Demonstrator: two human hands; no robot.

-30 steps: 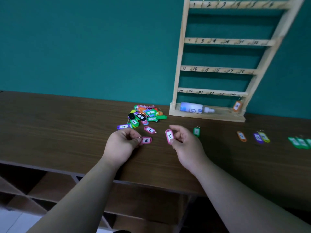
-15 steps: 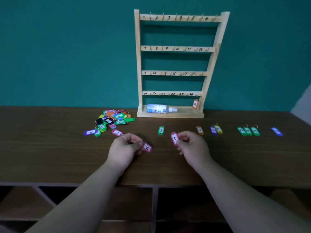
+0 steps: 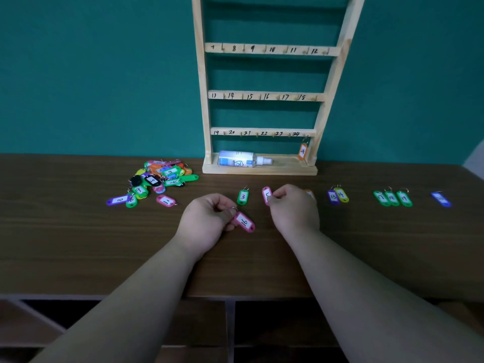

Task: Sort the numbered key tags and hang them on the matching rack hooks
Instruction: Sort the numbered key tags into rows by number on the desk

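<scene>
The pink tag marked 16 (image 3: 244, 222) hangs just over the wooden table (image 3: 78, 231), its ring pinched by the left hand (image 3: 207, 224), while the right hand (image 3: 293, 209) pinches another pink tag (image 3: 266, 195) beside the green 3 tag (image 3: 243, 197), below the rack (image 3: 264, 95).

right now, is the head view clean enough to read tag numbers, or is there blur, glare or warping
Head view: dim light, no glare; the rack looks skewed by the wide lens; pink tag 16 in the left hand reads sharp; the pink tag in the right hand is softer; the far-right blue tag is unreadably blurred.
</scene>
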